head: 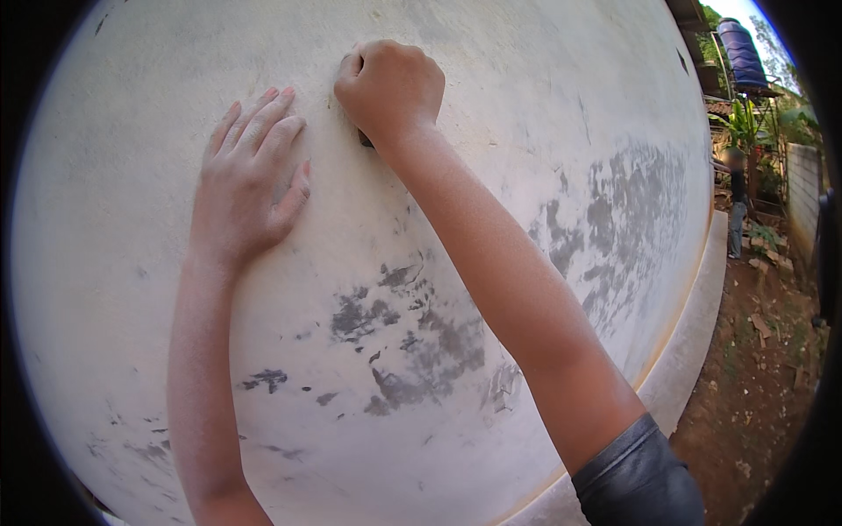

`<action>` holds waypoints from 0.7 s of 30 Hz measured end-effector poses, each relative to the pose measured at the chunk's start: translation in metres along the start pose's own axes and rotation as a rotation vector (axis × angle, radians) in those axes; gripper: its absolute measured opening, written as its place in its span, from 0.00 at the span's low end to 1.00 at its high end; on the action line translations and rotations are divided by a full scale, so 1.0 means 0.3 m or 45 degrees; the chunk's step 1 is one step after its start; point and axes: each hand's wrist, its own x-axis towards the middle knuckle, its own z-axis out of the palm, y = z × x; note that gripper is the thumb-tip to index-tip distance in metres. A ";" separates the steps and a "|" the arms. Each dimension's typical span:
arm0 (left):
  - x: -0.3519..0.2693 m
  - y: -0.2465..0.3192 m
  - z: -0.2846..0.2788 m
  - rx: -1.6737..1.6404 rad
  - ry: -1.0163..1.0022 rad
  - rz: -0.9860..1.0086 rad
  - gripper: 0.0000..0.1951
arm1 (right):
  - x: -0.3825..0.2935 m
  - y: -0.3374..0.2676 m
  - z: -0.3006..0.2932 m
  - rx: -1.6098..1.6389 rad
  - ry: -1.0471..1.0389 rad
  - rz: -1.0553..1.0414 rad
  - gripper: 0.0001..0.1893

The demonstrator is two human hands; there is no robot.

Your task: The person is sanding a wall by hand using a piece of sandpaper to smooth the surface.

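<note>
A whitewashed wall fills most of the view, with grey patches where the paint has come away. My left hand lies palm down on the wall, dusted with white powder and holding nothing. Up and to the right of it, my right hand is clenched in a fist against the surface. The dark end of a hand tool sticks out below that fist; the rest is hidden by the hand, so its kind cannot be told.
A pale concrete ledge runs along the wall's foot, beside bare brown soil. Further off stand a person in dark clothes, a block wall and a blue water tank on a raised stand.
</note>
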 end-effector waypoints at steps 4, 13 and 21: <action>-0.001 -0.013 -0.024 0.021 -0.070 0.034 0.20 | -0.171 -0.024 -0.052 0.072 -0.116 0.084 0.19; 0.022 -0.021 -0.056 0.010 -0.193 0.135 0.22 | -0.023 0.059 0.009 -0.029 0.023 -0.084 0.21; -0.059 -0.003 -0.048 0.005 -0.207 0.094 0.31 | -0.284 0.048 -0.074 0.128 -0.078 -0.143 0.20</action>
